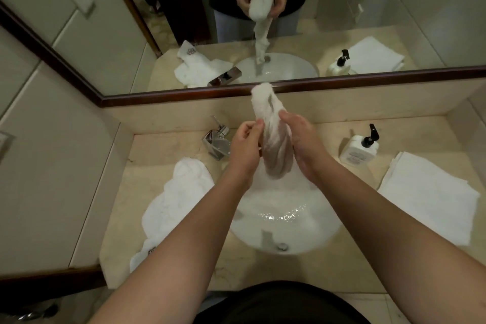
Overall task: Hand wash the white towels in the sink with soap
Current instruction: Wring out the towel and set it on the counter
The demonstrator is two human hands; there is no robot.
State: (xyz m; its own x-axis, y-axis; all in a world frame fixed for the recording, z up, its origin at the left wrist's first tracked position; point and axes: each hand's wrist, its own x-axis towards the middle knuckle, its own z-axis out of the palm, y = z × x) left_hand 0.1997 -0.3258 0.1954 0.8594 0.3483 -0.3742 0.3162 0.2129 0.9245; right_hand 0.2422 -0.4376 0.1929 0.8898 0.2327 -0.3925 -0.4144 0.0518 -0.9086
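A wet white towel [273,134], twisted into a thick roll, stands upright above the white sink [286,218]. My left hand [246,147] holds its left side with fingertips curled against the cloth. My right hand [302,139] grips the right side, fingers wrapped over the roll. Water shimmers in the basin under the towel's lower end. A soap pump bottle [360,148] with a black nozzle stands on the counter to the right of the sink.
A crumpled white towel [176,202] lies on the beige counter left of the sink. Folded white towels [431,194] are stacked at the right. A chrome faucet [217,141] sits behind my left hand. The mirror [236,21] above repeats the scene.
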